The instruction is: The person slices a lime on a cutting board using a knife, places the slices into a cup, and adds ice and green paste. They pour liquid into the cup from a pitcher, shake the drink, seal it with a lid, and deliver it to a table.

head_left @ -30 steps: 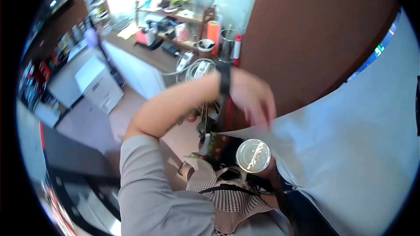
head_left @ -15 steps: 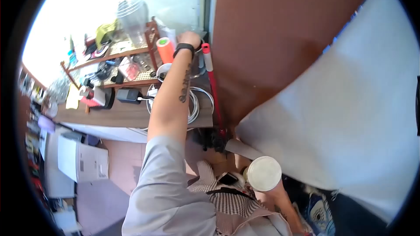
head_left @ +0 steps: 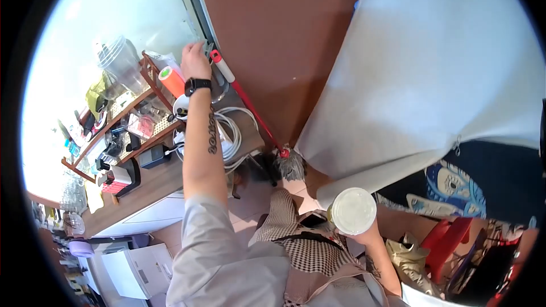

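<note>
My left hand (head_left: pixel 196 62), a black watch on its wrist, reaches to the back corner of the wooden cabinet top. Its fingers are curled beside a clear plastic piece (head_left: pixel 209 51); what they grip is hidden. An orange roll (head_left: pixel 172 81) stands just left of the hand, and a white cup (head_left: pixel 181 104) is below it. Low in front of my body, my right hand (head_left: pixel 364 234) is closed around a round container with a whitish lid (head_left: pixel 354 211), seen from above. The container's sides are mostly hidden under the lid.
A red-handled mop (head_left: pixel 250 104) leans beside the cabinet (head_left: pixel 153 185). White cable (head_left: pixel 232 136) lies coiled on top. A wooden rack (head_left: pixel 129 105) holds several small items and a stack of clear cups (head_left: pixel 120 62). A pale curtain (head_left: pixel 426 68) hangs at right.
The view has turned, so the cabinet and rack appear further left and tilted, and more room shows at right. My left hand stays at the corner; my right still holds the container.
</note>
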Demonstrator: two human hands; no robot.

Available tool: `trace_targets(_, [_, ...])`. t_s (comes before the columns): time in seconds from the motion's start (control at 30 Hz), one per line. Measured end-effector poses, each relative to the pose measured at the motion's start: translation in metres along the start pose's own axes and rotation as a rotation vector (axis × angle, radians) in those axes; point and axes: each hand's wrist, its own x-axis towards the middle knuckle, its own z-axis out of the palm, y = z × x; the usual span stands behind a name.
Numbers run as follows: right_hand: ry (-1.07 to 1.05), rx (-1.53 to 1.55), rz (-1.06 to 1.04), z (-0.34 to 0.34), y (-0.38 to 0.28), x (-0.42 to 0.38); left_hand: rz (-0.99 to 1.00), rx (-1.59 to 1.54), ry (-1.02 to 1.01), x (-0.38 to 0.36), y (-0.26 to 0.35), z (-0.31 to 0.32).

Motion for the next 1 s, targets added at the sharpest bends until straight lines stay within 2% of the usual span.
trace_targets(0.03, [0.025, 0.115, -0.003, 0.005, -0.001, -0.008, 0.064, 0.044, -0.006, 0.003, -0.008, 0.003])
trace_targets(0.13, [0.063, 0.102, -0.034, 0.019, 0.003, -0.03, 0.174, 0.121, -0.063, 0.017, -0.018, -0.001])
trace_targets(0.17, [0.116, 0.321, 0.047, 0.027, -0.001, -0.037, 0.177, 0.16, -0.043, 0.019, -0.016, -0.005])
trace_targets(0.27, [0.209, 0.442, 0.056, 0.05, -0.008, -0.056, 0.164, 0.144, -0.108, 0.032, -0.017, -0.023])
trace_targets(0.3, [0.226, 0.331, 0.039, 0.053, -0.008, -0.061, 0.161, 0.162, -0.075, 0.033, -0.001, -0.04])
trace_targets(0.4, [0.244, 0.396, 0.083, 0.064, -0.019, -0.078, 0.494, -0.058, 0.237, 0.031, 0.055, -0.087])
trace_targets(0.43, [0.242, 0.314, -0.029, 0.065, -0.015, -0.082, 0.605, -0.151, 0.291, 0.016, 0.089, -0.112])
trace_targets(0.47, [0.239, 0.456, -0.033, 0.054, -0.044, -0.083, 0.583, -0.333, 0.147, -0.015, 0.135, -0.146])
trace_targets(0.5, [0.241, 0.013, -0.316, 0.053, -0.029, -0.087, 0.64, -0.665, -0.021, -0.048, 0.165, -0.166])
trace_targets(0.53, [0.244, 0.402, -0.043, 0.051, -0.042, -0.093, 0.748, -0.562, -0.144, -0.082, 0.197, -0.186])
trace_targets(0.57, [0.257, 0.359, -0.144, 0.044, -0.044, -0.093, 1.015, -0.702, -0.267, -0.112, 0.214, -0.191])
trace_targets(0.6, [0.361, 0.235, -0.2, 0.033, -0.063, -0.101, 1.147, -0.768, -0.519, -0.147, 0.223, -0.192])
trace_targets(0.63, [0.479, 0.224, -0.261, 0.03, -0.07, -0.105, 1.301, -0.882, -0.665, -0.178, 0.238, -0.19])
trace_targets(0.67, [0.545, 0.369, -0.155, 0.028, -0.079, -0.115, 1.24, -1.057, -0.904, -0.212, 0.25, -0.187])
trace_targets(0.73, [0.735, 0.246, -0.258, 0.011, -0.1, -0.131, 1.137, -1.256, -1.204, -0.266, 0.277, -0.186])
trace_targets(0.77, [0.798, 0.15, -0.247, 0.01, -0.107, -0.135, 1.02, -1.333, -1.465, -0.293, 0.28, -0.185])
trace_targets(0.83, [0.924, -0.032, -0.202, 0.01, -0.118, -0.147, 0.641, -1.424, -1.95, -0.346, 0.288, -0.183])
trace_targets(0.9, [1.044, -0.056, -0.09, 0.017, -0.133, -0.16, 0.697, -1.492, -1.973, -0.362, 0.314, -0.205])
trace_targets(0.97, [1.142, -0.071, 0.074, 0.024, -0.14, -0.176, 0.889, -1.573, -2.174, -0.365, 0.34, -0.199])
trace_targets(1.0, [1.127, -0.077, 0.188, 0.022, -0.152, -0.187, 0.976, -1.614, -2.265, -0.369, 0.354, -0.195])
